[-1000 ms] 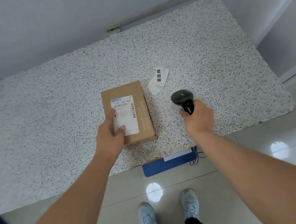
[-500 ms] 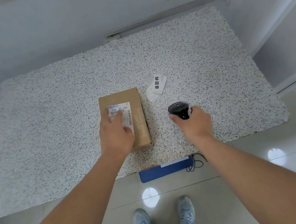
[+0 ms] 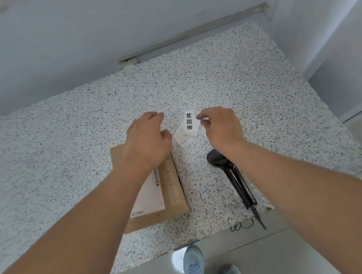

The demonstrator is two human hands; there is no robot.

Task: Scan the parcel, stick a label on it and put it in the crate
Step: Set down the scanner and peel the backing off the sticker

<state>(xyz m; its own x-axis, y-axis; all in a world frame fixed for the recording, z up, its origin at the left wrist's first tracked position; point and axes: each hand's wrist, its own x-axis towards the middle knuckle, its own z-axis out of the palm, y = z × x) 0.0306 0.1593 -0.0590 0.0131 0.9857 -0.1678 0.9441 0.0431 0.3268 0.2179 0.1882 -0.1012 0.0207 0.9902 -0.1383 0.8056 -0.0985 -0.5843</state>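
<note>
The brown cardboard parcel (image 3: 172,192) lies flat on the speckled table (image 3: 59,156), its white shipping label facing up. My left hand (image 3: 147,142) hovers over the parcel's far end with curled fingers and holds nothing. Just beyond the parcel's far right corner is a small white label (image 3: 187,128) with black characters. My right hand (image 3: 220,128) pinches that label's right edge between thumb and forefinger. The black handheld scanner (image 3: 233,173) rests on the table under my right wrist, its cable hanging over the front edge.
A sliver of a blue object (image 3: 185,245) shows below the table's front edge. My shoes (image 3: 194,269) stand on the tiled floor. White walls close off the back and the right side of the table.
My right hand has laid the scanner down on the table and moved forward to the small label. My left hand has slid from the parcel's top toward its far end.
</note>
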